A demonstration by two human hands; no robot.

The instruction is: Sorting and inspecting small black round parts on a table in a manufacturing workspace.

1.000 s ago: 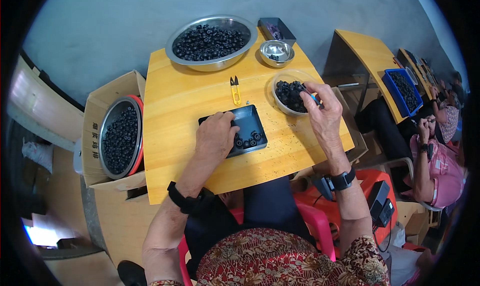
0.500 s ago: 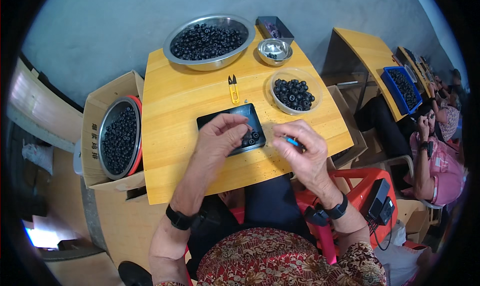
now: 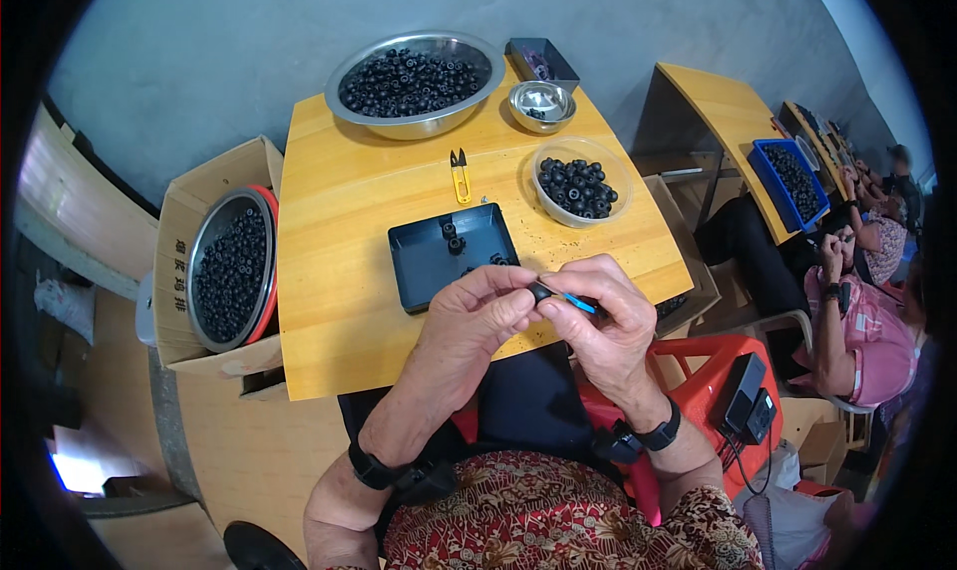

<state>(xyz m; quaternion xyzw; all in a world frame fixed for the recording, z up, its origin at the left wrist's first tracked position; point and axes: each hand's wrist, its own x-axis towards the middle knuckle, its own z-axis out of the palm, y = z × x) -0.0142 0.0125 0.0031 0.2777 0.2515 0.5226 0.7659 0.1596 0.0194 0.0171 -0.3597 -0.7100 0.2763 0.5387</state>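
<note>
My left hand (image 3: 469, 321) is closed, pinching a small round black part (image 3: 539, 291) between thumb and fingertips. My right hand (image 3: 610, 321) is closed round a slim blue tool (image 3: 578, 302), whose tip meets or nearly meets the part; my fingers hide its working end. Both hands are together over the table's near edge. Just beyond them lies a dark rectangular tray (image 3: 409, 274) with a few black parts (image 3: 454, 242) in it. Yellow-handled thread snips (image 3: 461, 179) lie behind the tray. A clear plastic bowl (image 3: 541, 203) of similar black parts stands to the right.
A large steel basin (image 3: 347, 119) full of black parts stands at the back, beside a small metal bowl (image 3: 546, 125) and a dark box (image 3: 563, 76). Left of the table, a cardboard box (image 3: 214, 161) holds another full basin. A red stool (image 3: 733, 356) and co-workers are at right.
My left hand has left the tray and moved right and nearer to me, now with a black part in its fingers. The two hands have come together at the blue tool.
</note>
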